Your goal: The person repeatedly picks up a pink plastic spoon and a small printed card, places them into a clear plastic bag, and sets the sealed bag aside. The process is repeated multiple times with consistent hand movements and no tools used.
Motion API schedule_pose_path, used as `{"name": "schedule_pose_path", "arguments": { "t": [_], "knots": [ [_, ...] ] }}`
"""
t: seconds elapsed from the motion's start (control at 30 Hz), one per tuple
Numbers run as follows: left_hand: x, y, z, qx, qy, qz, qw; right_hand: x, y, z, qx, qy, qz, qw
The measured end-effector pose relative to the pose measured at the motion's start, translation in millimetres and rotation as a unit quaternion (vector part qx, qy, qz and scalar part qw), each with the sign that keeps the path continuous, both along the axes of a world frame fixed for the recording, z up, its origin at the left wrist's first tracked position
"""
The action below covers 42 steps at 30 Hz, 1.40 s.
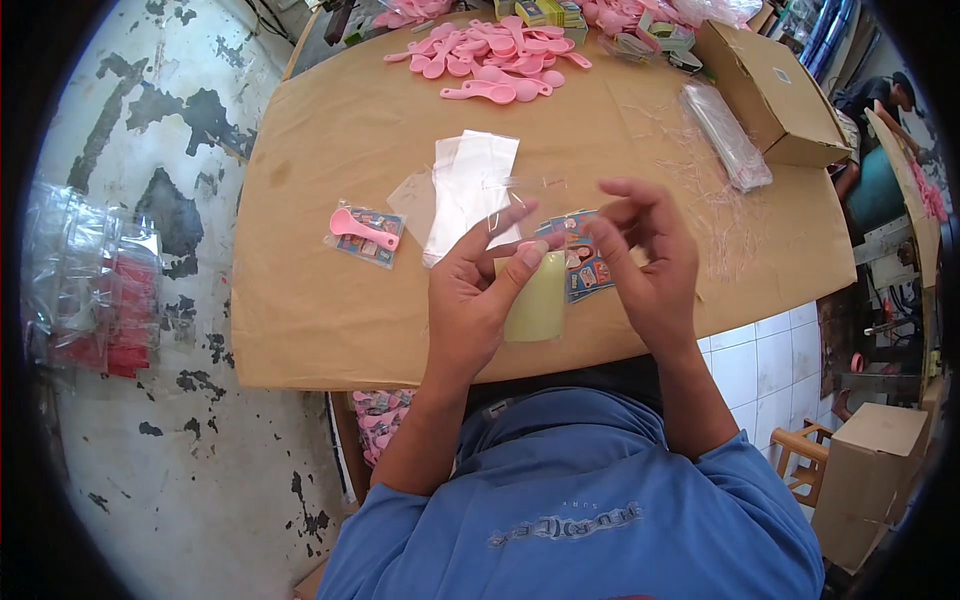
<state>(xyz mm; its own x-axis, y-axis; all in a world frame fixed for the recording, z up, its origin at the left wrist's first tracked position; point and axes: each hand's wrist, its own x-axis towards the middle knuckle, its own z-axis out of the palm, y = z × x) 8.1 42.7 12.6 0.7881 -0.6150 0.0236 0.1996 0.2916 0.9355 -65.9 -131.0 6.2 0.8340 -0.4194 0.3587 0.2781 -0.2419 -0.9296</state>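
Observation:
My left hand [480, 280] is closed, its thumb pressing on a pale yellow-green card [537, 305] that seems to sit in a clear plastic sleeve. To its right, my right hand [650, 250] is raised with fingers bent and apart, and nothing shows in it. Beneath and between the hands lie several colourful printed cards [590, 275]. Just beyond my left hand is a stack of white, flat plastic bags [470, 185]. Off to the left, a pink scoop [365, 232] rests on a bagged printed card [372, 252].
A pile of pink scoops [490, 50] covers the far side of the brown-papered table [320, 130]. At the far right are a cardboard box [770, 90], a bundle of clear bags [727, 135] and pink shreds [735, 220]. Another person [880, 100] is at the right edge.

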Motion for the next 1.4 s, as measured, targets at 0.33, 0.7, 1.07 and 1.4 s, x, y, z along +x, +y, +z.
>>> {"name": "schedule_pose_path", "arguments": {
  "t": [0.33,0.7,1.07,1.4],
  "knots": [
    [-12.3,8.5,-2.3,0.119,-0.189,0.045,0.974,22.5,17.9,25.1,-0.366,-0.134,-0.131,0.911],
    [-14.1,8.6,-0.1,0.137,-0.324,0.073,0.933,31.3,19.8,22.2,-0.347,-0.158,-0.14,0.914],
    [-10.2,6.6,4.2,0.028,-0.029,0.037,0.998,22.0,-43.1,19.2,0.224,-0.236,-0.05,0.944],
    [-4.5,-2.4,-6.0,0.022,-0.079,0.047,0.996,-3.9,-10.4,0.5,0.095,0.031,0.135,0.986]
  ]
}}
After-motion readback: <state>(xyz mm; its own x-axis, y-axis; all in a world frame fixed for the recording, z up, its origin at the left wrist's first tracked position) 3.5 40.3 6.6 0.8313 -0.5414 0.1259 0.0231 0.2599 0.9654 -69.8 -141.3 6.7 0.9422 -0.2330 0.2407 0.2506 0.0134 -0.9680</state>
